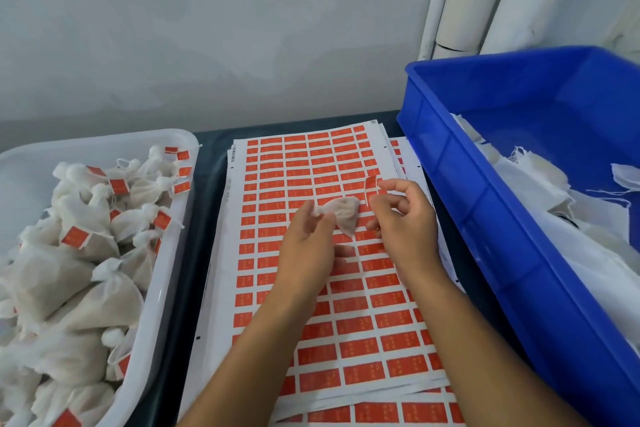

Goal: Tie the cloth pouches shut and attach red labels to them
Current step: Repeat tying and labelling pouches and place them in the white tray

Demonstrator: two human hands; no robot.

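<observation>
Notably, left hand (pixel 306 236) pinched the cloth pouch (pixel 341 213); right hand (pixel 403 215) pinched a red label (pixel 370 183), which risked self-sticking.

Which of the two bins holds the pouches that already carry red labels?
The white bin on the left: its tied pouches carry red labels. The blue bin on the right holds only plain white cloth, no red visible.

Label sheets (pixel 311 253) between tub (pixel 166 288) (left) and crate (pixel 485 218) (right)
</observation>
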